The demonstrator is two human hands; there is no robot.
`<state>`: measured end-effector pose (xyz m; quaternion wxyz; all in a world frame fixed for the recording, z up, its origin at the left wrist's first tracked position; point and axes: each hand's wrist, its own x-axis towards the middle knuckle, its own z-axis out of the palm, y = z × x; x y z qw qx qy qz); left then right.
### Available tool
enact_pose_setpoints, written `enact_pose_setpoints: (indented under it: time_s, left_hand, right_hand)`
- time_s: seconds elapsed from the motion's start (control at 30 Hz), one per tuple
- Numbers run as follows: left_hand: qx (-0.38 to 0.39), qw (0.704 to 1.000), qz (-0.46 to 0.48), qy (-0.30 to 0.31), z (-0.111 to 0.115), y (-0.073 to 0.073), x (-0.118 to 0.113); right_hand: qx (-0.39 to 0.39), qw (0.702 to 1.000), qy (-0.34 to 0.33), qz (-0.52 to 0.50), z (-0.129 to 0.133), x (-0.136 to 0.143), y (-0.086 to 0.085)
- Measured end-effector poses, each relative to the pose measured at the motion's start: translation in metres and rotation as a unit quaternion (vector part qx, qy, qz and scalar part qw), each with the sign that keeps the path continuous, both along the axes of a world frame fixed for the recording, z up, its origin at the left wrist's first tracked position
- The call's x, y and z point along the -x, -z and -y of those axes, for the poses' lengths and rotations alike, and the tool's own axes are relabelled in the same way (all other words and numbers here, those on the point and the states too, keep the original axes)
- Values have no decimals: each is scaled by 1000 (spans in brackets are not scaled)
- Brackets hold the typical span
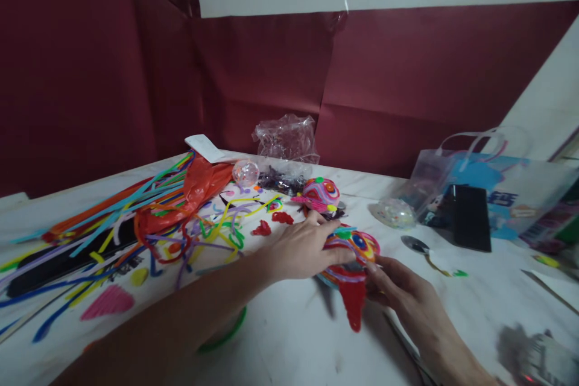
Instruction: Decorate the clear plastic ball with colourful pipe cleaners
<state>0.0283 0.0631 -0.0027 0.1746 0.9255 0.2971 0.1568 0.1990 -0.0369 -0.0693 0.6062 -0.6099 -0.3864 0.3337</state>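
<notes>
Head view: the left hand [301,247] and right hand [404,295] pinch a round, multicoloured pipe-cleaner craft [350,247] between them.

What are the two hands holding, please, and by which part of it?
A colourful craft fish: the left hand grips its upper left side, and the right hand its right edge, beside the red flap.

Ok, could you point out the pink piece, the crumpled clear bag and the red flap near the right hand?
Pink piece [108,302]: head view, middle of its top.
Crumpled clear bag [287,140]: head view, its front.
Red flap [352,298]: head view, its middle.
</notes>
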Motion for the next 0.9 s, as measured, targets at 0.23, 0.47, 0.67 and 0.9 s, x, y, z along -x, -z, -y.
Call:
enact_pose_setpoints:
  time_s: [0.23,0.47,0.67,0.9]
  left_hand:
    - [-31,981,193,5,5,-9,-4]
    - [6,991,130,34,11,-15,-4]
    - [19,982,173,76,9,-8,-10]
    - [33,981,174,79,2,-3,-10]
  right_hand:
    - [-4,1000,3,9,0,-6,7]
    - [-4,999,14,30,0,-4,6]
    - [6,999,-8,41,0,-5,5]
    - [-20,999,1,50,-1,-2,-1]
